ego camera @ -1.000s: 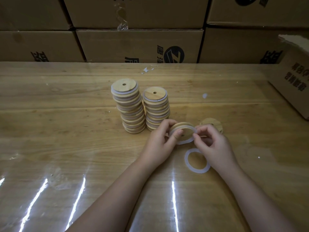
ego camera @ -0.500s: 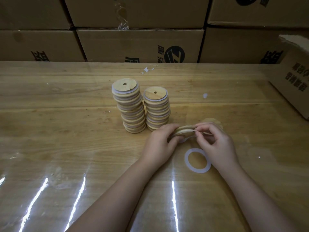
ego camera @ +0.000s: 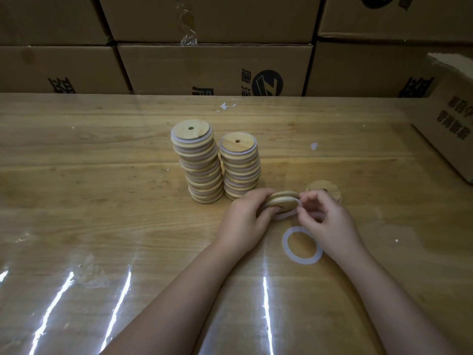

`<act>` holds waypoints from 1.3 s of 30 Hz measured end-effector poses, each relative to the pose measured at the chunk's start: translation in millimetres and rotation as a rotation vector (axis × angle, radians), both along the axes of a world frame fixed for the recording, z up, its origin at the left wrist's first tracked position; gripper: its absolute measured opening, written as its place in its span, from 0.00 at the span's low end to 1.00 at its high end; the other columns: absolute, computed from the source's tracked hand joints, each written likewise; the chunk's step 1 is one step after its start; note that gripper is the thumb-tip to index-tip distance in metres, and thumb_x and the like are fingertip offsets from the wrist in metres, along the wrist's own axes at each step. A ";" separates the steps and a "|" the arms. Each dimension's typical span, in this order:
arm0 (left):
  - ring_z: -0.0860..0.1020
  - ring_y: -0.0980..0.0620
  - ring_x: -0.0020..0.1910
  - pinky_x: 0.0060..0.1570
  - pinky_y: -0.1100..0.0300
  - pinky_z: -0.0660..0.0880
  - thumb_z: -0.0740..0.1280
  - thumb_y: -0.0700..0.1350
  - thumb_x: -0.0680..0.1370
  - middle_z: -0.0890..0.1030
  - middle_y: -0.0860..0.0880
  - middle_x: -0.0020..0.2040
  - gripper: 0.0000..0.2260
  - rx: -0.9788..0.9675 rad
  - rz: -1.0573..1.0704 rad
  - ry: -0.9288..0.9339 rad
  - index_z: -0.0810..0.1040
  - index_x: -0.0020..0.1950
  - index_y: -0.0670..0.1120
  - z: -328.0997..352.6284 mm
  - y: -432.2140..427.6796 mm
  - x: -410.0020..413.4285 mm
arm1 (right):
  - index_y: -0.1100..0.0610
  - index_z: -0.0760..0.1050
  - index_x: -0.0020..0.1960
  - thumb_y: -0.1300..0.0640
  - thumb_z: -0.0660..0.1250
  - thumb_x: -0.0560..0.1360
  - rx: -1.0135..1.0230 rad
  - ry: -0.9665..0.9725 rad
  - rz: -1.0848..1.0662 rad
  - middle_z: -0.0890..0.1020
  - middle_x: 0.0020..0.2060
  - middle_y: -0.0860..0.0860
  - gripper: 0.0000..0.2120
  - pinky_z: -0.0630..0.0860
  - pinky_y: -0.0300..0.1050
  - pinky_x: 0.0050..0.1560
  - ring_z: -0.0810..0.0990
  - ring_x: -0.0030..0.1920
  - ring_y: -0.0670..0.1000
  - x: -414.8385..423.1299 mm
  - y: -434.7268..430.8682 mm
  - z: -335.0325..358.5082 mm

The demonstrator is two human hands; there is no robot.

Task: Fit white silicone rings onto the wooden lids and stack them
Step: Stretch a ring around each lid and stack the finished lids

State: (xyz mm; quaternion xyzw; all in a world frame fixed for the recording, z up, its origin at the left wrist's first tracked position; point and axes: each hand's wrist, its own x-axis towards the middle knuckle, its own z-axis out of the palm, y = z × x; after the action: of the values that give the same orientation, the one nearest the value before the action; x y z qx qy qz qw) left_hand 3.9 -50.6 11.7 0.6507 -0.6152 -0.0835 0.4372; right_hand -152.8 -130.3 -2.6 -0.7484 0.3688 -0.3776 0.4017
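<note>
My left hand (ego camera: 247, 221) grips a round wooden lid (ego camera: 282, 201) by its left edge, tilted almost edge-on. My right hand (ego camera: 326, 221) pinches a white silicone ring (ego camera: 286, 215) at the lid's right rim; part of the ring hangs loose under the lid. A second white ring (ego camera: 302, 245) lies flat on the table just below my hands. A bare wooden lid (ego camera: 323, 189) lies behind my right hand, partly hidden. Two stacks of ringed lids stand beyond my hands: a taller left stack (ego camera: 201, 165) and a shorter right stack (ego camera: 240, 165).
The wooden table (ego camera: 102, 201) carries a glossy clear cover. Cardboard boxes (ego camera: 215, 67) are stacked along its far edge, and another box (ego camera: 450, 129) sits on the table at the right. Small white scraps (ego camera: 225, 106) lie near the far edge.
The lid has tipped from facing me to nearly edge-on, and my right fingers have worked the ring along its right rim. Stacks and loose ring have not moved.
</note>
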 end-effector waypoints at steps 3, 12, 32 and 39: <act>0.77 0.53 0.53 0.52 0.56 0.74 0.69 0.41 0.75 0.80 0.50 0.55 0.14 0.001 0.011 -0.008 0.76 0.61 0.44 -1.7 -0.6 -0.6 | 0.55 0.76 0.46 0.65 0.68 0.72 -0.039 0.000 -0.003 0.80 0.49 0.45 0.07 0.77 0.33 0.46 0.80 0.47 0.40 0.3 1.4 0.1; 0.76 0.47 0.49 0.48 0.60 0.69 0.69 0.40 0.73 0.79 0.48 0.48 0.10 -0.055 0.106 -0.172 0.78 0.54 0.43 -1.5 0.4 -3.0 | 0.59 0.78 0.45 0.72 0.68 0.70 -0.310 -0.085 0.026 0.81 0.48 0.48 0.10 0.75 0.31 0.48 0.79 0.52 0.41 0.9 3.7 3.5; 0.78 0.54 0.47 0.47 0.56 0.75 0.71 0.38 0.72 0.80 0.51 0.47 0.10 -0.124 0.039 -0.013 0.80 0.53 0.43 -2.3 2.1 -1.7 | 0.51 0.74 0.45 0.66 0.67 0.72 -0.254 -0.015 -0.050 0.79 0.46 0.46 0.11 0.76 0.34 0.43 0.79 0.45 0.42 0.8 1.8 -0.3; 0.76 0.59 0.47 0.45 0.65 0.75 0.70 0.42 0.73 0.76 0.57 0.47 0.11 -0.063 0.006 0.136 0.77 0.54 0.45 -4.2 -0.5 -0.7 | 0.53 0.74 0.46 0.65 0.68 0.72 -0.185 0.023 -0.022 0.79 0.44 0.43 0.08 0.74 0.28 0.42 0.78 0.45 0.38 -1.2 1.0 -1.5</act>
State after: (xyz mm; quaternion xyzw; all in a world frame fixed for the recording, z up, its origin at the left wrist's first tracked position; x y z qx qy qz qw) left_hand 3.2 -51.1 7.5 0.6314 -0.5843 -0.1067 0.4985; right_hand -154.0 -129.3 -4.1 -0.7823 0.3453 -0.4060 0.3224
